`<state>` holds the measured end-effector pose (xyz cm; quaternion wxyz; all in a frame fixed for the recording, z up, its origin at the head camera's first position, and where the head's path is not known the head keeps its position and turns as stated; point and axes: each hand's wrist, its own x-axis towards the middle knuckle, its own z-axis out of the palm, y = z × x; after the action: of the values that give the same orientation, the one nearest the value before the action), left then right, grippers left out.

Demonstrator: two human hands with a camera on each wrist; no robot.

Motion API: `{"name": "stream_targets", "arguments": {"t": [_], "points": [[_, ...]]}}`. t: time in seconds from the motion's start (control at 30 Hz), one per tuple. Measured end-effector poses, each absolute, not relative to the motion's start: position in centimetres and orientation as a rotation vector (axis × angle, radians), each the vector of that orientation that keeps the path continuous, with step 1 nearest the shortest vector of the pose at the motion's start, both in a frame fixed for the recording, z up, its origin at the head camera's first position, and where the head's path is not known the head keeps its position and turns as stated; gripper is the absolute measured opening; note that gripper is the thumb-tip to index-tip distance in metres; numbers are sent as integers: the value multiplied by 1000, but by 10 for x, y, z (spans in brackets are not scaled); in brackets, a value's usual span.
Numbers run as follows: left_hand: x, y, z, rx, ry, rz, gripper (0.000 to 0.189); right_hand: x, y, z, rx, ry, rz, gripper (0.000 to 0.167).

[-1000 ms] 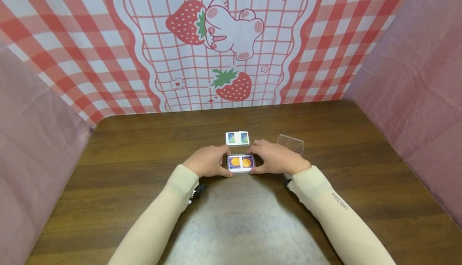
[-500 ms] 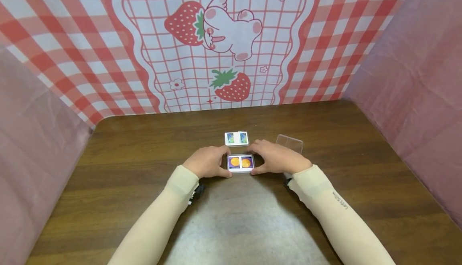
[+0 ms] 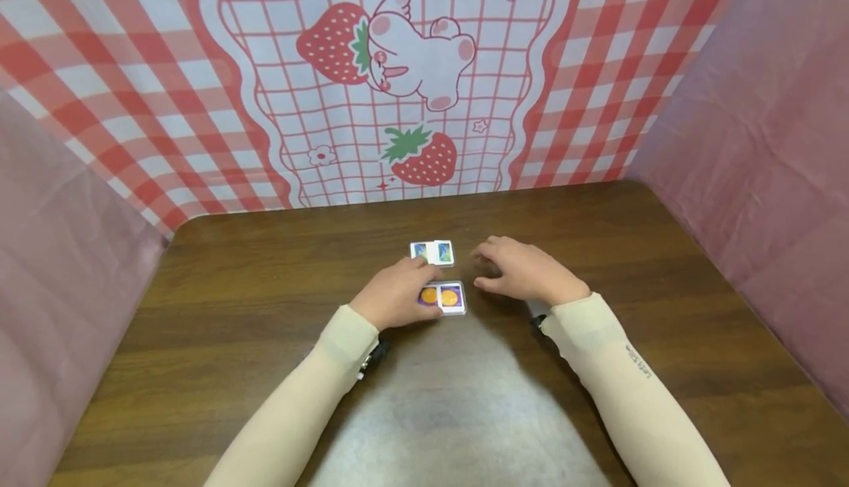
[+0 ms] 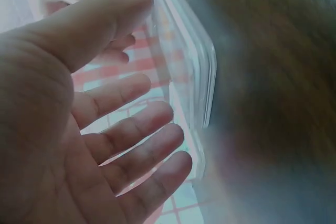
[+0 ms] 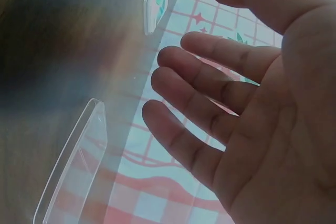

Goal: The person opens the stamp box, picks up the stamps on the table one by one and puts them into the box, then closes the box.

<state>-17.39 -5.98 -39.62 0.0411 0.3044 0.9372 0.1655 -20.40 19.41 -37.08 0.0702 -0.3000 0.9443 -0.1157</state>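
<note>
A clear flat case (image 3: 458, 311) lies on the table, with two cards showing orange circles on purple (image 3: 451, 297) in it. My left hand (image 3: 398, 294) reaches over its left part, thumb at the front edge and fingers toward the back. In the left wrist view the fingers (image 4: 142, 116) are loosely extended and the thumb tip is right at the case's corner. My right hand (image 3: 530, 272) hovers to the right of the case, apart from it, fingers loosely spread and holding nothing. Under it, a clear plastic lid (image 5: 79, 163) shows in the right wrist view.
Behind the case lies a white-bordered set with two blue-green pictures (image 3: 443, 252). The wooden table (image 3: 298, 251) ends at a red-and-white checked cloth (image 3: 597, 104) with strawberries. Pink cloth (image 3: 763, 141) hangs at both sides.
My right hand has left the case's right side and moved right and back, now covering the clear lid in the head view. My left hand has shifted right, further over the case.
</note>
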Motion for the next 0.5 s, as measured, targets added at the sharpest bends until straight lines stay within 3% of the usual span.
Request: {"name": "stream_targets", "arguments": {"t": [0.5], "points": [[-172,-46,-399,924,2877,422,51,-201,196,-365,-858,2845,-360,47]]}}
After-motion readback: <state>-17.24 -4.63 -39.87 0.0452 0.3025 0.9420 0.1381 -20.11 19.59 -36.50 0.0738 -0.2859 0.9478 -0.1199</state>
